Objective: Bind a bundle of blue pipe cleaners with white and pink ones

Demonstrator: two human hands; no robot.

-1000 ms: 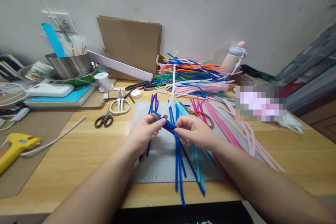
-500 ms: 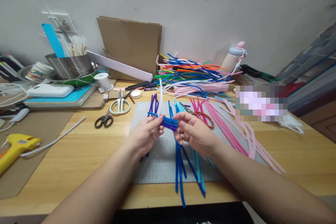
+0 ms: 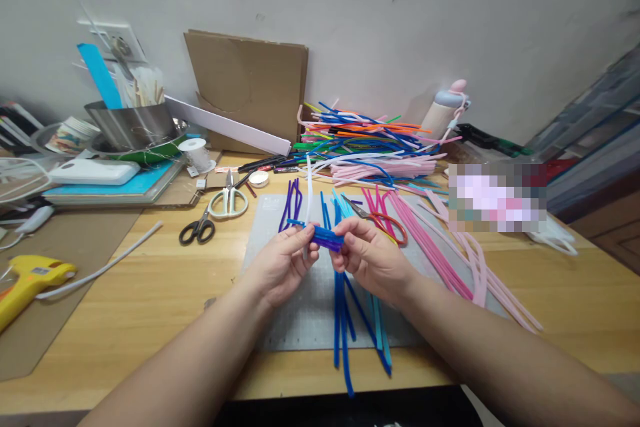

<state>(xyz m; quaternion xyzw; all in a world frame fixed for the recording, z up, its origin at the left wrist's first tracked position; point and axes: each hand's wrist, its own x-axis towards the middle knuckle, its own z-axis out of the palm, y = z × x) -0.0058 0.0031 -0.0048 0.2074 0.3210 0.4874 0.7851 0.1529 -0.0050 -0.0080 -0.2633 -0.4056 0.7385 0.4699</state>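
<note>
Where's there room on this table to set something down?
One patch of bare wood lies between the cardboard, black-handled scissors and left forearm, save for a small grey bit near that forearm. Another lies right of the pink stems, past the right forearm. It's crowded along the back, with the stem heap, and on the mat, where stems are spread.

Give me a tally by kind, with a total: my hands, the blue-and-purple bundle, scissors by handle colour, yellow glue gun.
Hands: 2 (left hand, right hand)
Bundle: 1
Black scissors: 1
White scissors: 1
Orange-red scissors: 1
Glue gun: 1
Total: 7
</note>
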